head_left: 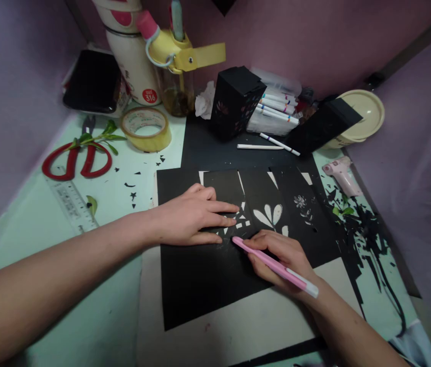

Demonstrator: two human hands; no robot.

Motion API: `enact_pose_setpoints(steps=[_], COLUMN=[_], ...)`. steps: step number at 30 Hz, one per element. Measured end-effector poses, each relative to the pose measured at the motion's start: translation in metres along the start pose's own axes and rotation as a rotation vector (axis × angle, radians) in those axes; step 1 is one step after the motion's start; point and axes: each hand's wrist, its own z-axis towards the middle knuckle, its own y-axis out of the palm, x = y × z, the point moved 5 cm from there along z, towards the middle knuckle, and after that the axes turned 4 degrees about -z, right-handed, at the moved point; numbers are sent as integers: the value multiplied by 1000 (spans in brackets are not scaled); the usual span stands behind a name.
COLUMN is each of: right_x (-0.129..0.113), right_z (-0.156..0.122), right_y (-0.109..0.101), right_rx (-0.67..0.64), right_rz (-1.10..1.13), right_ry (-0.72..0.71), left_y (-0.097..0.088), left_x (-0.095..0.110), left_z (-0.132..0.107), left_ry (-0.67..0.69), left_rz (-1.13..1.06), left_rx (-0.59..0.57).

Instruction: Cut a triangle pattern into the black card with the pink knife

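We cannot see what lies under the left hand (196,216) on the black sheet (196,285), nor make out the working tip of the pink pen (276,265); some fingers of the right hand (282,255) curl out of our sight. Left of the sheet, the left forearm (66,280) covers one end of the ruler (71,201) and is cut off by the picture's edge, a leafy sprig (110,130) partly masks the scissors (91,158), and print inside the tape roll (152,142) is too blurred for us to read. Beyond the sheet, the white bottle (131,61) loses its top at the edge, and a black panel (320,125) hides part of the cream bowl (364,114). Right of the sheet, dark scraps (368,232) tangle too closely for us to tell apart
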Motion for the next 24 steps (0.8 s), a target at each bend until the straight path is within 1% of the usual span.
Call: enact_pose_setpoints(steps=[5, 10, 19, 21, 24], right_x=[0, -2, 0, -1, -2], right_z=[-1, 0, -1, -1, -2], right_y=[-2, 0, 3, 1, -6], right_rx=[59, 3, -30, -15, 93], right_rz=[-18, 5, -3, 7, 27], right_ry=[18, -34, -50, -62, -66], left_y=[0, 0, 0, 0, -1], left_x=[0, 1, 1, 1, 1], left_z=[0, 0, 0, 0, 1], left_ry=[7, 9, 14, 15, 4], left_rz=[11, 10, 4, -2, -27], left_rx=[2, 9, 19, 22, 22])
